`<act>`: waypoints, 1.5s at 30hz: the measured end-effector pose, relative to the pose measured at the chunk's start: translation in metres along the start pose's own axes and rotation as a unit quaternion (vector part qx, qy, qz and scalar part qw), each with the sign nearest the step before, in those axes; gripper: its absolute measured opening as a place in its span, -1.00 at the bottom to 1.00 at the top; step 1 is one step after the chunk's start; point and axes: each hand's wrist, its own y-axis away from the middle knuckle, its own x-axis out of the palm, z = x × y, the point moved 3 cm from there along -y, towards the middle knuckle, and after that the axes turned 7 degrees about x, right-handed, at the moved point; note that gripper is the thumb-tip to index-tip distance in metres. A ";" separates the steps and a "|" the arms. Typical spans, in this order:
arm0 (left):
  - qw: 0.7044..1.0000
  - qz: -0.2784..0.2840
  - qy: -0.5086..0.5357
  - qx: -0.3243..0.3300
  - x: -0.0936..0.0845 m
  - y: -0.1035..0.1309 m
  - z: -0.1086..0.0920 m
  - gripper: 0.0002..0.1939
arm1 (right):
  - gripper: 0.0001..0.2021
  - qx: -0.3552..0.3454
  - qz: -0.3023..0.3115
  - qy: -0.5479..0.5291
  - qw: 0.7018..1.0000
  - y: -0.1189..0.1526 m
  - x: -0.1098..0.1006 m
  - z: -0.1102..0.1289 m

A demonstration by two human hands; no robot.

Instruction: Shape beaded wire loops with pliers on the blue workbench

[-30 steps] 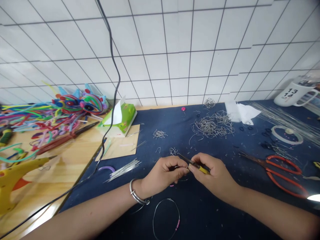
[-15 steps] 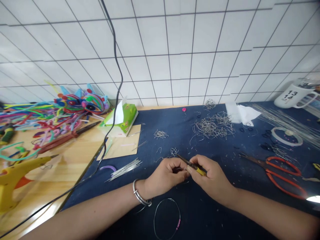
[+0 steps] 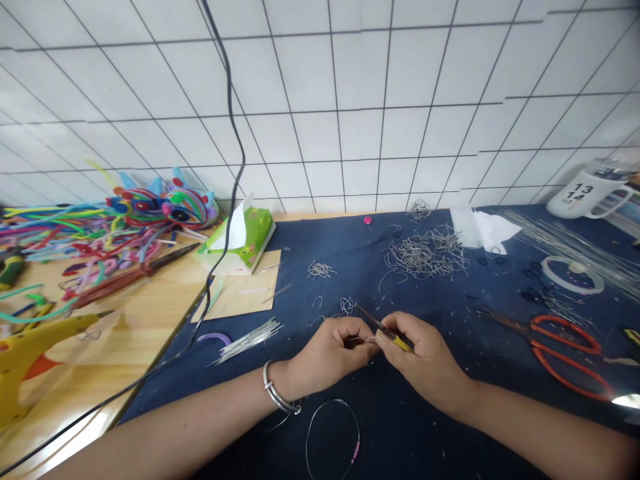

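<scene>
My left hand (image 3: 336, 352) is closed in a pinch on a thin piece of wire (image 3: 371, 339), most of it hidden by the fingers. My right hand (image 3: 424, 355) grips yellow-handled pliers (image 3: 383, 328), their dark jaws pointing up and left. The fingertips of both hands nearly meet at the wire. Below them lies a wire loop (image 3: 307, 437) strung with several pink beads (image 3: 355, 453). Just above my left hand is a small tangle of bent wire (image 3: 347, 305).
Orange-handled scissors (image 3: 565, 343) lie to the right, near a clear ring-shaped dish (image 3: 573, 275). Behind my hands is a wire heap (image 3: 427, 252). Cut wires (image 3: 250, 340), a tissue box (image 3: 245, 240) and a yellow glue gun (image 3: 45, 353) sit left; a black cable (image 3: 231, 133) hangs there.
The hands stay almost in place, with the fingertips shifted slightly and a bit more wire showing between them. The whole view has drifted a little.
</scene>
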 end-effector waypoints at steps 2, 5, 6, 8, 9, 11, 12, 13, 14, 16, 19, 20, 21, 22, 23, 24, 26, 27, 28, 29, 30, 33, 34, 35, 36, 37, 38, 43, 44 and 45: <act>1.000 0.004 0.010 -0.008 0.000 0.000 0.001 -0.85 | -0.94 0.001 -0.004 0.002 1.000 0.000 0.000 0.000; 1.000 0.007 0.016 -0.010 0.000 0.000 0.000 -0.83 | -0.94 0.004 -0.012 0.006 1.000 -0.001 -0.001 0.000; 1.000 0.007 0.014 -0.011 0.000 0.000 -0.001 -0.82 | -0.93 0.005 -0.015 0.007 1.000 -0.001 -0.001 0.000; 1.000 0.004 0.011 -0.014 -0.001 0.000 -0.003 -0.80 | -0.93 0.009 -0.020 0.007 1.000 -0.001 -0.002 -0.001; 1.000 0.001 0.011 -0.017 -0.001 0.000 -0.004 -0.79 | -0.93 0.012 -0.022 0.006 1.000 -0.002 -0.002 -0.001; 1.000 -0.006 0.018 -0.015 -0.002 -0.001 -0.006 -0.79 | -0.93 0.016 -0.024 0.002 1.000 -0.001 -0.002 -0.002; 1.000 -0.010 0.022 -0.013 -0.002 -0.001 -0.006 -0.80 | -0.93 0.018 -0.024 0.000 1.000 -0.001 -0.002 -0.002; 1.000 -0.012 0.025 -0.010 -0.003 -0.001 -0.007 -0.81 | -0.93 0.020 -0.022 -0.004 1.000 -0.001 -0.002 -0.003; 1.000 -0.013 0.026 -0.010 -0.003 -0.001 -0.007 -0.81 | -0.93 0.021 -0.020 -0.007 1.000 -0.001 -0.002 -0.003; 0.999 -0.014 0.026 -0.014 -0.004 -0.001 -0.005 -0.81 | -0.92 0.025 -0.020 -0.013 0.999 0.000 -0.002 -0.004; 0.999 -0.011 0.038 -0.024 -0.005 0.000 -0.003 -0.79 | -0.92 0.028 -0.022 -0.023 0.999 -0.001 -0.003 -0.005; 0.999 -0.010 0.041 -0.025 -0.006 0.000 -0.002 -0.78 | -0.92 0.028 -0.022 -0.028 0.999 -0.002 -0.003 -0.005; 0.999 -0.011 0.042 -0.023 -0.006 0.000 -0.002 -0.77 | -0.92 0.029 -0.020 -0.033 0.999 -0.002 -0.004 -0.005; 0.999 -0.012 0.040 -0.018 -0.007 0.000 -0.003 -0.77 | -0.91 0.029 -0.019 -0.038 0.999 -0.002 -0.004 -0.006; 0.999 -0.014 0.036 -0.013 -0.007 0.000 -0.003 -0.77 | -0.90 0.030 -0.018 -0.041 0.999 -0.003 -0.004 -0.006; 0.999 -0.014 0.033 -0.010 -0.008 0.000 -0.004 -0.78 | -0.90 0.030 -0.017 -0.043 0.998 -0.003 -0.005 -0.006; 0.999 -0.012 0.031 -0.007 -0.008 -0.001 -0.005 -0.78 | -0.91 0.033 -0.015 -0.046 0.998 -0.003 -0.005 -0.006; 0.999 -0.009 0.030 -0.006 -0.009 -0.001 -0.005 -0.78 | -0.91 0.034 -0.014 -0.047 0.998 -0.003 -0.004 -0.006; 0.999 -0.007 0.031 -0.006 -0.009 -0.001 -0.005 -0.79 | -0.91 0.035 -0.012 -0.048 0.998 -0.003 -0.004 -0.006; 0.999 -0.005 0.033 -0.004 -0.009 -0.001 -0.005 -0.79 | -0.91 0.035 -0.009 -0.048 0.998 -0.003 -0.003 -0.006; 0.999 -0.004 0.036 -0.003 -0.010 -0.001 -0.005 -0.79 | -0.91 0.036 -0.006 -0.048 0.998 -0.004 -0.003 -0.006; 0.999 -0.002 0.048 0.004 -0.012 -0.002 -0.005 -0.81 | -0.91 0.031 0.012 -0.054 0.998 -0.003 -0.003 -0.007; 0.999 -0.003 0.049 0.007 -0.013 -0.002 -0.006 -0.82 | -0.91 0.029 0.018 -0.057 0.998 -0.003 -0.004 -0.008; 0.999 -0.004 0.048 0.011 -0.014 -0.002 -0.006 -0.83 | -0.90 0.027 0.024 -0.060 0.998 -0.003 -0.006 -0.009; 0.999 -0.004 0.047 0.016 -0.015 -0.002 -0.007 -0.84 | -0.89 0.027 0.029 -0.062 0.997 -0.003 -0.008 -0.010; 0.999 -0.006 0.045 0.021 -0.017 -0.002 -0.009 -0.84 | -0.88 0.028 0.030 -0.063 0.997 -0.003 -0.010 -0.012; 0.999 -0.007 0.043 0.027 -0.019 -0.002 -0.010 -0.84 | -0.87 0.030 0.030 -0.062 0.997 -0.004 -0.013 -0.014; 0.997 -0.019 0.038 0.059 -0.028 -0.004 -0.016 -0.85 | -0.88 -0.003 -0.003 0.012 1.000 -0.013 -0.023 -0.025; 0.997 -0.021 0.037 0.064 -0.029 -0.004 -0.017 -0.86 | -0.90 -0.023 -0.008 0.038 0.999 -0.015 -0.023 -0.026; 0.997 -0.024 0.035 0.068 -0.031 -0.005 -0.017 -0.86 | -0.91 -0.050 -0.008 0.061 0.997 -0.017 -0.023 -0.027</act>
